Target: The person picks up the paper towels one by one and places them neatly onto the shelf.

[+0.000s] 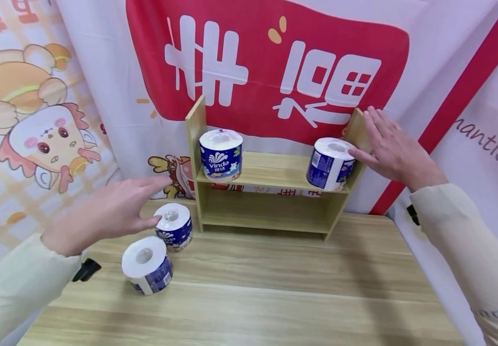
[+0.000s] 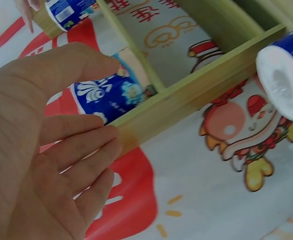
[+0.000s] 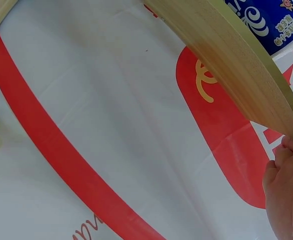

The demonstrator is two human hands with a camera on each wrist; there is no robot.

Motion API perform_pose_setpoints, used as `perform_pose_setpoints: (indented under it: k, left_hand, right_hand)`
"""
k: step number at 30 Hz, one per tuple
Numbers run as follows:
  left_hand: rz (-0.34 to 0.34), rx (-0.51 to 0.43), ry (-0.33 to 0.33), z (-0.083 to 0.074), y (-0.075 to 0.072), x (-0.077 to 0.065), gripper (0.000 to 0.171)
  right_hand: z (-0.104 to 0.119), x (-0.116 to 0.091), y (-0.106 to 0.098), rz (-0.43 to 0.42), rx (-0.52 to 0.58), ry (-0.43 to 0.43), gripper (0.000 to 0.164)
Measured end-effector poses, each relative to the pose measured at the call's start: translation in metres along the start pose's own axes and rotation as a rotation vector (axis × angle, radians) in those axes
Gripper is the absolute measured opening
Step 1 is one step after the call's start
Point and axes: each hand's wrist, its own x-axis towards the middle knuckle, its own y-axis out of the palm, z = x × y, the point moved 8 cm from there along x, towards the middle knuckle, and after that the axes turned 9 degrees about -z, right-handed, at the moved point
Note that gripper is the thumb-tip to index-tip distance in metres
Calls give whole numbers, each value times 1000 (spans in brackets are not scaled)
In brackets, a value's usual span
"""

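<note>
My left hand (image 1: 112,211) is in the air left of a small wooden shelf (image 1: 266,218), fingers extended and thumb apart, holding nothing. In the left wrist view its thumb overlaps a blue-and-white toilet roll (image 2: 111,100) on the shelf. That toilet roll (image 1: 221,156) stands upright at the left end of the upper board. Another toilet roll (image 1: 331,163) stands at the right end. My right hand (image 1: 393,144) has straight fingers at the top of the right side panel (image 3: 236,65), with its thumb reaching toward the right roll.
Two more toilet rolls, a rear one (image 1: 174,230) and a front one (image 1: 147,266), stand on the wooden table (image 1: 274,293) left of the shelf, beneath the left hand. A printed cloth (image 1: 274,53) in red and white hangs behind the shelf.
</note>
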Motion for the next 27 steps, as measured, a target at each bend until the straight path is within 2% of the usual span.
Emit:
perform_pose_setpoints:
  k: [3,12,27]
  left_hand:
    - [4,-41,5,5,9,-9,73]
    - [-2,-129,-47,22,32,-28,73]
    - [-94,-170,20,28,73,-59,76]
  right_hand:
    - [0,0,1,3,2,2,98]
    - [-1,1,1,15,-1,5,99]
    - [-2,1,1,21,-13,4,98]
